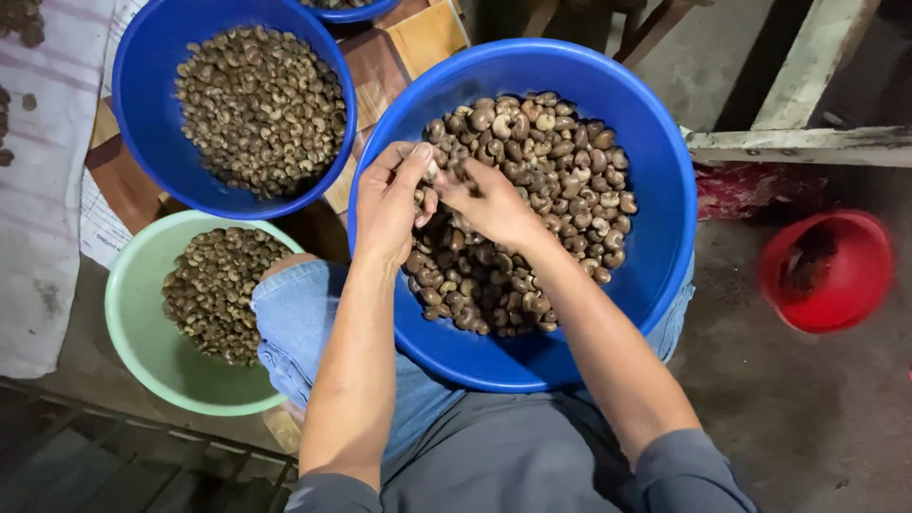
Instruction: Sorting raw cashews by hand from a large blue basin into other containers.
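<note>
Blue basin (665,209) with brown nuts (560,180); second blue basin (142,123); pale green bowl (128,323); red bowl (860,285); light-blue denim jeans (294,323).

A large round blue plastic basin (655,190) is sitting on my lap, tilting slightly toward me — its near rim resting over my thighs. Brown, kidney-shaped cashew nuts in their shells (560,180) are filling its bottom in a loose heap, some darker, some tan. One small pale nut (432,171) is sitting above the heap's left side — pinched between my fingertips.
</note>
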